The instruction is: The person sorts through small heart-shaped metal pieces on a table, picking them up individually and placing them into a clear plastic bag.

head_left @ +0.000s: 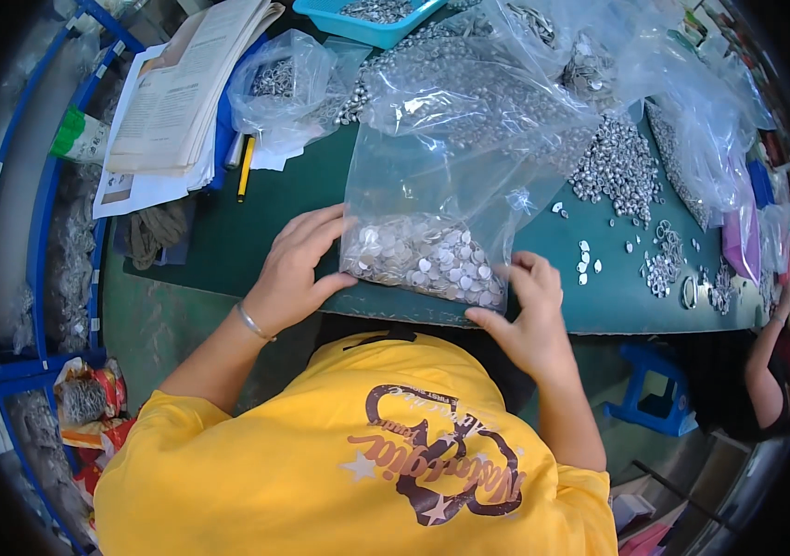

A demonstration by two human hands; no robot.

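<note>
A clear plastic bag [432, 185] lies at the table's near edge, with many small, flat, silvery discs [427, 259] gathered in its lower end. My left hand [302, 264] is at the bag's left side, fingers stretched and thumb apart, its tips touching the edge. On the opposite side, my right hand [532, 310] rests against the lower right corner, thumb and fingers spread. Neither hand is closed around the bag. The bag's upper part runs back toward a heap of small metal pieces [613, 171].
Newspapers [186, 93] and a yellow-and-black cutter [246, 169] lie left on the green table [219, 236]. A turquoise basket [381, 35] stands at the back. Loose metal parts [664, 259] lie right. A blue stool [652, 394] and another person's arm [770, 347] are beyond.
</note>
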